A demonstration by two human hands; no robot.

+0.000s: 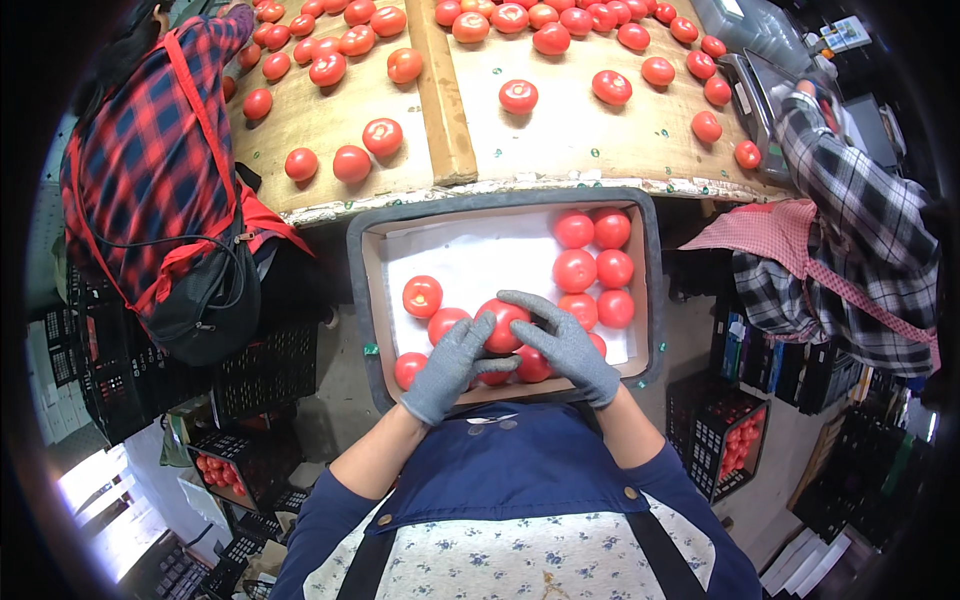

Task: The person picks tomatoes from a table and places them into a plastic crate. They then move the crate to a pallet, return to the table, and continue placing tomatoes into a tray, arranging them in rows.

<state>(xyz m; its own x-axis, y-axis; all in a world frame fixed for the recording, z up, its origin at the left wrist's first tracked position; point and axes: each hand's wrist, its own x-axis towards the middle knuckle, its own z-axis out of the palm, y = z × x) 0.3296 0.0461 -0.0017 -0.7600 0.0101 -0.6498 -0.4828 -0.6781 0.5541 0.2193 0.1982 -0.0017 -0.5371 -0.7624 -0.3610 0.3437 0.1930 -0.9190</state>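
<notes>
Both my hands wear grey gloves and hold one red tomato (502, 325) between them, above a paper-lined box. My left hand (459, 367) has its fingers on the tomato's left side; my right hand (562, 341) curls over its top and right side. The box (370, 300) has a dark padded rim. Paired tomatoes (574, 271) stand in two columns along its right side. Several more, among them one tomato (422, 297) at the left, lie in the left and near parts, some partly hidden under my hands.
Beyond the box, a sorting table (360, 105) with a wooden divider (442, 97) bears many loose tomatoes. A person in red plaid (165, 150) stands left, another in black-and-white plaid (862, 180) right, by a scale (750, 97). Crates of tomatoes (694, 420) stand on the floor.
</notes>
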